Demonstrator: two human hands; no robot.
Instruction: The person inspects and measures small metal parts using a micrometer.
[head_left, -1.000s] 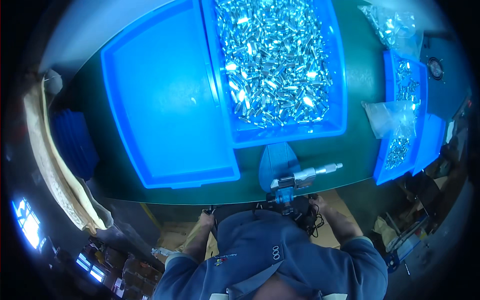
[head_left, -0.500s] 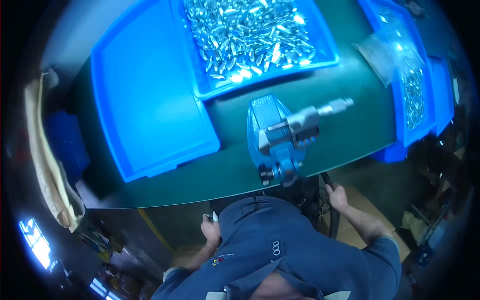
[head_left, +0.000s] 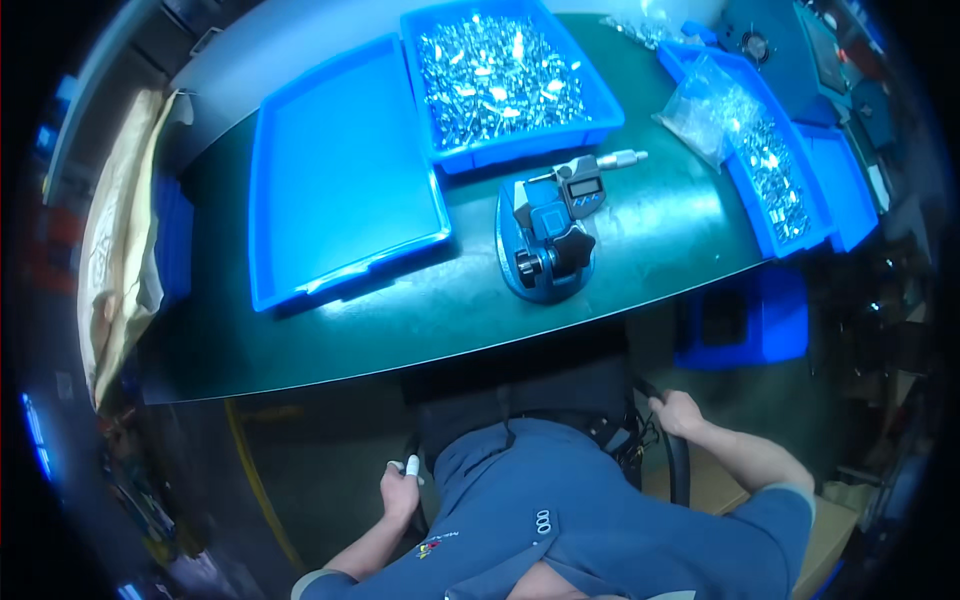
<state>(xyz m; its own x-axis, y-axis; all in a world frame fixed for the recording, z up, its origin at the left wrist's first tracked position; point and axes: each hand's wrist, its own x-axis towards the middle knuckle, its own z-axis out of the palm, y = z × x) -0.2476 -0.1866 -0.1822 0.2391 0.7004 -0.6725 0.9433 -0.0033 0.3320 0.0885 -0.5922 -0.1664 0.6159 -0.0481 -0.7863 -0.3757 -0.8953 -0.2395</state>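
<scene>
Fingers of both hands curled around the dark chair rim: the left hand [head_left: 402, 490], one fingertip capped in white, and the right hand [head_left: 678, 412] gripped its two sides below the green bench [head_left: 420, 320]. Above them on that bench stood a digital micrometer [head_left: 570, 205] on a blue stand [head_left: 545, 275], well apart from the hands. Pulling evenly with both hands would likely bring the seat in straight. Behind the stand sat a tray of small metal parts [head_left: 500, 75]; left of it, an empty blue tray [head_left: 340, 170].
</scene>
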